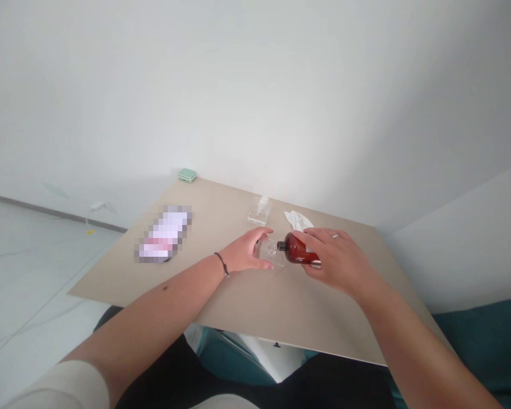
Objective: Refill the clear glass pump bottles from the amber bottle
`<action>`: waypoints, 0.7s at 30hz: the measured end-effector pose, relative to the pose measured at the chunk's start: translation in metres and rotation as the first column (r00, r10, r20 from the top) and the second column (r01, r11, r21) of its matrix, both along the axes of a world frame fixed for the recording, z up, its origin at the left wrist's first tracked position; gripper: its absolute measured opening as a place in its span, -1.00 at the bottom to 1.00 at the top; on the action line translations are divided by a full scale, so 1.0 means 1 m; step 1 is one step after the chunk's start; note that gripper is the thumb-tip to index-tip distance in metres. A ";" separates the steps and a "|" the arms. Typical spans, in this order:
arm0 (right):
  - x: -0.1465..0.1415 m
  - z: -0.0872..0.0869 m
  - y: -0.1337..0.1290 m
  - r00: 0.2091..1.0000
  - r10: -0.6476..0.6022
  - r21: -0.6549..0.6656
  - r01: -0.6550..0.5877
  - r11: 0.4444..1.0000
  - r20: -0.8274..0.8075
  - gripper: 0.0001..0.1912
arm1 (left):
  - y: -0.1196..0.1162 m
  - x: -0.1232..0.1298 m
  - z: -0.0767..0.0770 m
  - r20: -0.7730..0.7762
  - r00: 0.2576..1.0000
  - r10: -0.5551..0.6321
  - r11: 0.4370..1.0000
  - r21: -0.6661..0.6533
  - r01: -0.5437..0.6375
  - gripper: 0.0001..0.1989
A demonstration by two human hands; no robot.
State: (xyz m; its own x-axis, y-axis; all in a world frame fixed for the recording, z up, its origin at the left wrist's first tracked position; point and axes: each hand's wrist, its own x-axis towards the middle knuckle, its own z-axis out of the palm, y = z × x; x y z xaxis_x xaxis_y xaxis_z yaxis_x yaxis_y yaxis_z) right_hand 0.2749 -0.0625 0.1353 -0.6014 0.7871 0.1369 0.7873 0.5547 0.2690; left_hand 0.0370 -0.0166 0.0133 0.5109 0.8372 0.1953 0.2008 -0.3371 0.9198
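My left hand (249, 250) is wrapped round a clear, see-through container (276, 258) at the middle of the table. In my right hand (336, 255) is a brown bottle (297, 250), tilted onto its side with its dark, uncapped neck pointing left. The bottle's mouth is right at the clear container's opening; whether the two touch I cannot tell. A small round shape shows inside the container, too faint to name. Fingers of my right hand cover the bottle's base and most of a pale label.
On the beige table (238, 307) lies a blurred-out phone (165, 234) at the left. A mint-green case (187, 175) sits at the far left corner. Behind my hands are a clear box (259, 213) with white tissue and a crumpled tissue (298, 220). A wall borders the back.
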 end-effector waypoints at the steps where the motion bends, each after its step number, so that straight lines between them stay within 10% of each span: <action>1: 0.000 0.000 0.000 1.000 0.002 0.000 -0.002 1.000 0.000 -0.36 | 0.000 0.000 0.000 0.000 1.000 0.000 1.000 -0.005 0.000 -0.02; 21: -0.007 0.009 -0.001 0.999 0.012 -0.008 -0.011 1.000 0.040 -0.38 | -0.001 -0.001 0.003 -0.007 1.000 -0.003 1.000 -0.009 0.003 -0.04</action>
State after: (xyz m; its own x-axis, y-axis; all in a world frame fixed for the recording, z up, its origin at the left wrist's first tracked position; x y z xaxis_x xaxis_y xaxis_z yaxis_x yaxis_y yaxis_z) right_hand 0.2683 -0.0637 0.1442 -0.6153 0.7811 0.1062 0.7696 0.5661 0.2954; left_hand 0.0361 -0.0180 0.0163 0.5151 0.8371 0.1842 0.2066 -0.3299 0.9211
